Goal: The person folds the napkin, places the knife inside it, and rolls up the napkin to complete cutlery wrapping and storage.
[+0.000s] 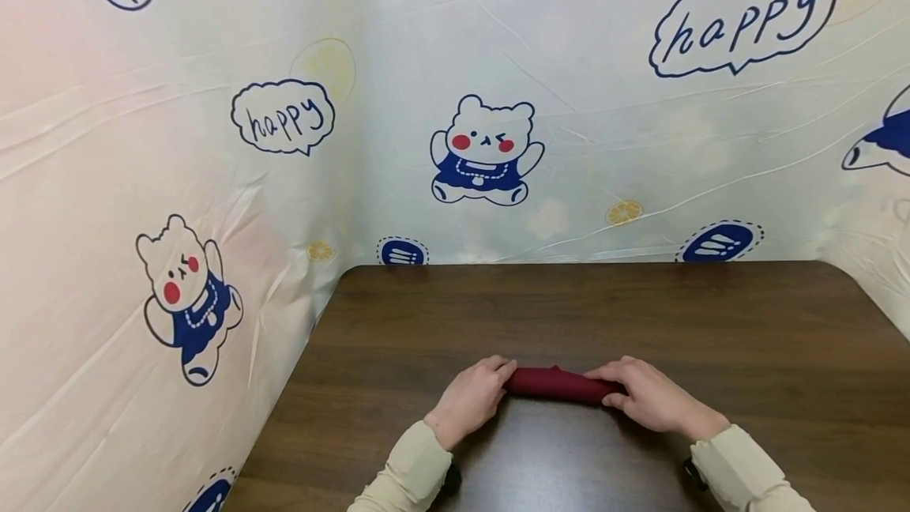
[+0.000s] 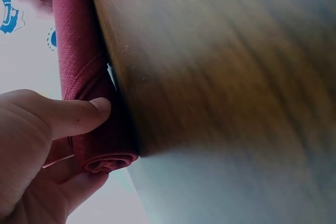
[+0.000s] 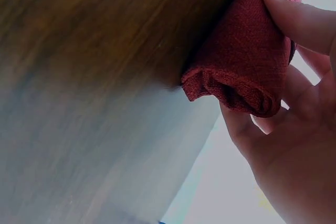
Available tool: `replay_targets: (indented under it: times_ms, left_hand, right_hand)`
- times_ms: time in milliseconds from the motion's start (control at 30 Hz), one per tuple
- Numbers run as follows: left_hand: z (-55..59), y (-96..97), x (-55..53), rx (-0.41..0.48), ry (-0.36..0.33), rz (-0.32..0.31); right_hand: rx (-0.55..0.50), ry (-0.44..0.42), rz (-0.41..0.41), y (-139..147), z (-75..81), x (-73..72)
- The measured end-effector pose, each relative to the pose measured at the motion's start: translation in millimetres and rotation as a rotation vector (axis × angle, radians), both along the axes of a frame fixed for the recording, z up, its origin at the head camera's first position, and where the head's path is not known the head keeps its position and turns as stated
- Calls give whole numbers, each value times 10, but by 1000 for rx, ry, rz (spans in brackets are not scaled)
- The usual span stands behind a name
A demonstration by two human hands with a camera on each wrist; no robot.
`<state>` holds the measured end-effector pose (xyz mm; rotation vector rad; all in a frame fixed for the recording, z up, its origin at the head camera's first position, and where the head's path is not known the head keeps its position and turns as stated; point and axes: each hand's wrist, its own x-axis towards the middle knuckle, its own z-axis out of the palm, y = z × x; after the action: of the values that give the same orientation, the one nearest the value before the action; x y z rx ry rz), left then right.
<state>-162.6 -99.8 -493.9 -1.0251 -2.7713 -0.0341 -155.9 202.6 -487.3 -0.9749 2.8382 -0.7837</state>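
Note:
A dark red cloth (image 1: 558, 384), rolled into a tube, lies crosswise on the brown wooden table. At its left end my left hand (image 1: 475, 397) grips the roll, thumb on the near side and fingers behind, as the left wrist view shows beside the spiral end of the cloth (image 2: 86, 72). My right hand (image 1: 650, 397) holds the other end between thumb and fingers. In the right wrist view that end of the cloth (image 3: 239, 51) looks looser, with a flap of fabric sticking out along the tabletop.
The wooden table (image 1: 426, 314) has rounded far corners. A pale curtain (image 1: 590, 46) printed with bears and the word "happy" hangs behind it and along the left and right sides.

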Motion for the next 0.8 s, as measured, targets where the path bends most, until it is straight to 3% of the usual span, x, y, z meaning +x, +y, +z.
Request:
replay_targets:
  times_ms: [367, 567, 800]
  left_hand:
    - [18, -45, -23, 69, -25, -39]
    - [29, -48, -12, 94, -9, -61]
    - [17, -31, -19, 74, -30, -39]
  right_hand:
    - [-51, -45, 50, 51, 5, -32]
    - [-36, -80, 33, 57, 8, -9]
    - [-27, -74, -16, 38, -33, 50]
